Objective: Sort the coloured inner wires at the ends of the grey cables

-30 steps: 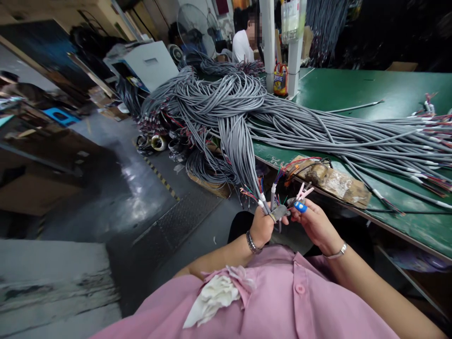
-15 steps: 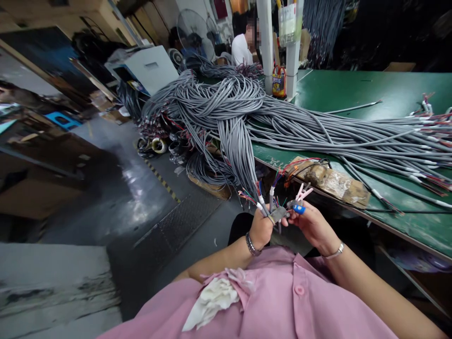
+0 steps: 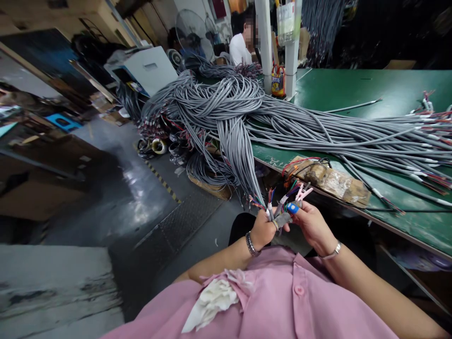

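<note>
My left hand (image 3: pixel 263 230) is closed around the ends of several grey cables (image 3: pixel 243 155), which hang down to it from the bench. White bands and fanned-out coloured wires (image 3: pixel 256 202) stick up above its fist. A grey cover (image 3: pixel 282 220) wraps its thumb. Close beside it, my right hand (image 3: pixel 312 223) pinches at the coloured wires of one cable (image 3: pixel 281 203); its fingertips partly hide them. Blue tape (image 3: pixel 292 207) is wound on one of its digits. Just behind those fingers is a pink clip (image 3: pixel 303 192), apparently at the bench edge.
A thick heap of grey cables (image 3: pixel 226 99) spreads over the green bench (image 3: pixel 353 89). A tape-wrapped block (image 3: pixel 339 181) lies at its near edge. A white post (image 3: pixel 264 47) rises from the bench, with a person (image 3: pixel 240 49) behind. Wire coils (image 3: pixel 158 146) lie at lower left.
My right hand has shifted slightly, and its blue-taped digit is now farther left. The cable ends in my left hand have spread apart, with one cable tilting right toward my right fingers.
</note>
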The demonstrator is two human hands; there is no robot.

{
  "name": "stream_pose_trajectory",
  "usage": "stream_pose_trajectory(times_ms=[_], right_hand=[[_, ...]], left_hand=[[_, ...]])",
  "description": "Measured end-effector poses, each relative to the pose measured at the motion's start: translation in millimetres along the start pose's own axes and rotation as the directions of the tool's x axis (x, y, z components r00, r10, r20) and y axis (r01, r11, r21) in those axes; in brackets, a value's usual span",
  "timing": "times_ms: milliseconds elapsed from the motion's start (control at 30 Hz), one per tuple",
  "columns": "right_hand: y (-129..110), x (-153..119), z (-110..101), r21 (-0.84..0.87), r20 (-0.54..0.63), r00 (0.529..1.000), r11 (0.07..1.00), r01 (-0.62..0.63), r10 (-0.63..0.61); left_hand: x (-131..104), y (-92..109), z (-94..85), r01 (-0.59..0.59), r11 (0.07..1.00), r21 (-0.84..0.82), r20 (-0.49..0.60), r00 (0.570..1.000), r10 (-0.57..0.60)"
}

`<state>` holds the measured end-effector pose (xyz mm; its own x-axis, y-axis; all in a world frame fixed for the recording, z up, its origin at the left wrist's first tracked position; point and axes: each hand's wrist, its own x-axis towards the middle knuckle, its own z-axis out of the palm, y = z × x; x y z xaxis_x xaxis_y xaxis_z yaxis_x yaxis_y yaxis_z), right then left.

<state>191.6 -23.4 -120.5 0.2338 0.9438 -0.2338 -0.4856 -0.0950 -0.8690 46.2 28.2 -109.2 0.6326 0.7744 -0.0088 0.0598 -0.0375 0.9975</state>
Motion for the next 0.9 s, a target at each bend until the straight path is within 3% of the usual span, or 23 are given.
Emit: stream_pose_trajectory(times_ms=[200,333,500,600,700,900], right_hand=[[-1,-3,-6,0.048,-0.064,0.998,0.999,0.015,-0.012],[1,-1,-14,0.151,-0.066,0.998,0.988,0.018,-0.009],[-2,12,-27,0.295,-0.060,0.995,0.954,-0.056,0.077],[-10,19,-27,0.250,0.007,0.999,0.967,-0.045,0.045],[-18,22,-22,0.224,0.000,1.000,0.974,0.019,-0.019],[-21,21,-17,0.137,0.039,0.996,0.988,0.074,-0.080]], left_hand=[[2,-8,4.5,0.002,0.993,-0.115,-0.195,0.981,-0.024],[4,-7,7.6,-0.002,0.976,-0.217,-0.247,0.968,-0.053],[4,3,9.7,0.010,0.953,-0.302,-0.177,0.982,-0.066],[5,12,13.2,0.044,0.948,-0.314,-0.102,0.992,-0.080],[8,18,18.0,0.052,0.952,-0.301,-0.042,0.997,-0.068],[17,16,23.4,0.052,0.959,-0.279,0.007,0.999,-0.052]])
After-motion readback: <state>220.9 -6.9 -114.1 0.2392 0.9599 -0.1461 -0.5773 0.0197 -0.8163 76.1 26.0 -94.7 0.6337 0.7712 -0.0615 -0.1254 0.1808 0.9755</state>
